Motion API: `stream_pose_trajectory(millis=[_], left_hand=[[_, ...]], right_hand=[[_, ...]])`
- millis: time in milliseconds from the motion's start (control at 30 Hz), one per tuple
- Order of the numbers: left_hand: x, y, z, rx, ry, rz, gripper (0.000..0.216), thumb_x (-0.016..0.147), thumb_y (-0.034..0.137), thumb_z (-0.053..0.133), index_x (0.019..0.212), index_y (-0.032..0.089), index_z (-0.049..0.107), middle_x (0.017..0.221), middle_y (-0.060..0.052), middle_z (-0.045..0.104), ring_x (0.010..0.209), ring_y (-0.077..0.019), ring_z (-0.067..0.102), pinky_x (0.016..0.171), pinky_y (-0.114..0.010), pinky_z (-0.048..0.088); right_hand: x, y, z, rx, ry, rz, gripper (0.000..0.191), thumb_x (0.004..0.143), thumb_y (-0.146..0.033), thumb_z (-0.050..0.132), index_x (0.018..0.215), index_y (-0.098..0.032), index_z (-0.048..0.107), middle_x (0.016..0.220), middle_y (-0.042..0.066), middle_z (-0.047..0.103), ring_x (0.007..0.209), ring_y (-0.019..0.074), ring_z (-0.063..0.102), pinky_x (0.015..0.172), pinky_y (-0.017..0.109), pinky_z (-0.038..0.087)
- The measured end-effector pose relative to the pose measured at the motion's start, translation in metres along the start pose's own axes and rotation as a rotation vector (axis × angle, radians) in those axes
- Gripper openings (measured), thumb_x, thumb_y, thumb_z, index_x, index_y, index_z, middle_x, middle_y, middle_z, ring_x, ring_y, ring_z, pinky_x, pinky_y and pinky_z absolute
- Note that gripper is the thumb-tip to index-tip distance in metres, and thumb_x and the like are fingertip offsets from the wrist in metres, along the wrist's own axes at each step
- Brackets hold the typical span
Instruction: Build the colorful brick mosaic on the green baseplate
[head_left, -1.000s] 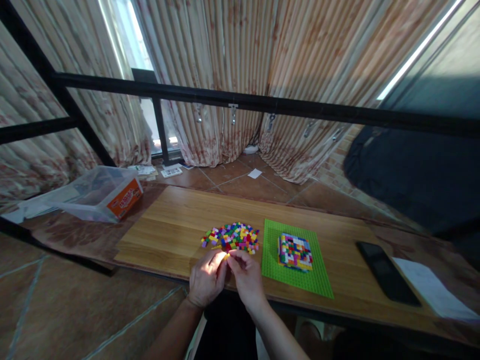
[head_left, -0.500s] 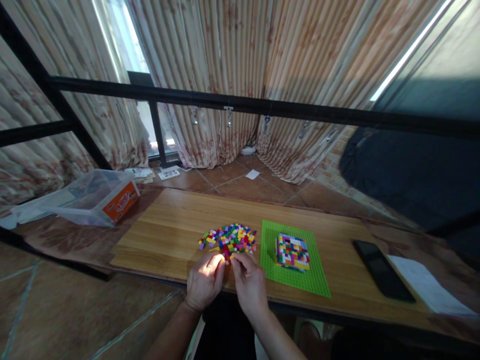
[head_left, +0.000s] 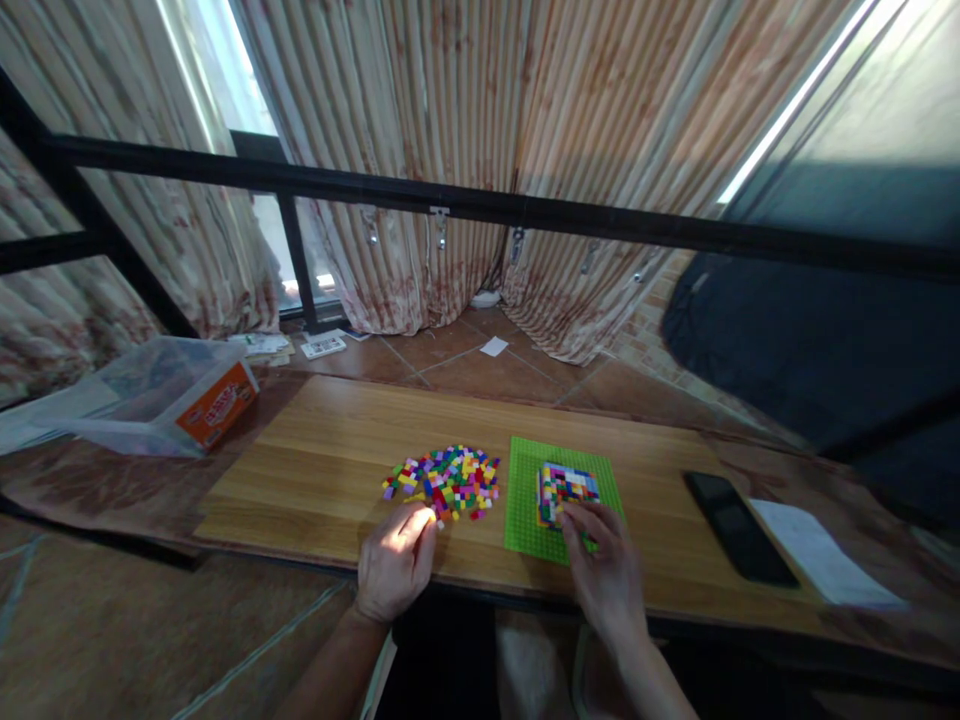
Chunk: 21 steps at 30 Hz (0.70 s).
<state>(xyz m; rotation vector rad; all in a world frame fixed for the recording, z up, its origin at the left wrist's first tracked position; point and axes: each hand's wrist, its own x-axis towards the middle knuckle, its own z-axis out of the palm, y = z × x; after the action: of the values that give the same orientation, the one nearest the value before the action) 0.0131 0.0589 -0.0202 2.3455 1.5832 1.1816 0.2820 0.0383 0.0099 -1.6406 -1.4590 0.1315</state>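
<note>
My left hand [head_left: 397,562] rests at the table's near edge, just below a loose pile of small coloured toy bricks [head_left: 465,482]. Its thumb and forefinger are pinched together, and whatever they hold is too small to make out. Over to the right, my right hand [head_left: 606,560] reaches onto a square brick build [head_left: 570,482] of many colours. The fingertips are closed at the build's near side, partly covering it; what lies between them cannot be made out. The build sits on a green studded baseplate [head_left: 525,510], whose near right corner the hand hides.
A black phone [head_left: 739,528] and white paper [head_left: 821,555] lie at the right of the wooden table [head_left: 300,470]. A clear plastic bin [head_left: 150,410] with an orange label stands to the left. A dark metal bar [head_left: 480,205] crosses beyond the table, before curtains [head_left: 450,100].
My right hand has moved right, from beside my left hand at the pile to the brick build. The left hand stays pinched near the pile. The whole view has shifted slightly.
</note>
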Motion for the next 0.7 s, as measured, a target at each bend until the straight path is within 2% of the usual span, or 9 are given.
stream_pose_trajectory(millis=[200,533,700], left_hand=[[0.001,0.0,0.0,-0.003,0.03,0.026,0.017,0.09,0.023,0.05,0.098,0.018,0.064,0.096,-0.007,0.071,0.089,-0.0189,0.067,0.081,-0.029,0.053],[0.003,0.002,-0.003,0.025,0.037,0.035,0.018,0.089,0.026,0.049,0.094,0.018,0.065,0.093,-0.008,0.072,0.085,-0.0185,0.069,0.078,-0.028,0.054],[0.002,0.0,0.0,0.018,0.027,0.023,0.017,0.089,0.025,0.051,0.095,0.018,0.065,0.094,-0.007,0.072,0.086,-0.0192,0.069,0.078,-0.029,0.054]], right_hand=[[0.013,0.017,-0.001,-0.083,0.002,-0.072,0.022,0.084,-0.038,0.057,0.082,-0.023,0.074,0.097,0.007,0.064,0.089,0.0216,0.06,0.08,0.038,0.049],[0.021,0.013,-0.001,-0.061,0.039,-0.028,0.019,0.081,-0.033,0.057,0.074,-0.024,0.073,0.093,0.007,0.064,0.087,0.0215,0.059,0.08,0.038,0.047],[0.021,0.013,-0.001,-0.09,0.018,-0.073,0.021,0.083,-0.031,0.054,0.076,-0.024,0.072,0.091,0.007,0.063,0.086,0.0211,0.057,0.079,0.037,0.046]])
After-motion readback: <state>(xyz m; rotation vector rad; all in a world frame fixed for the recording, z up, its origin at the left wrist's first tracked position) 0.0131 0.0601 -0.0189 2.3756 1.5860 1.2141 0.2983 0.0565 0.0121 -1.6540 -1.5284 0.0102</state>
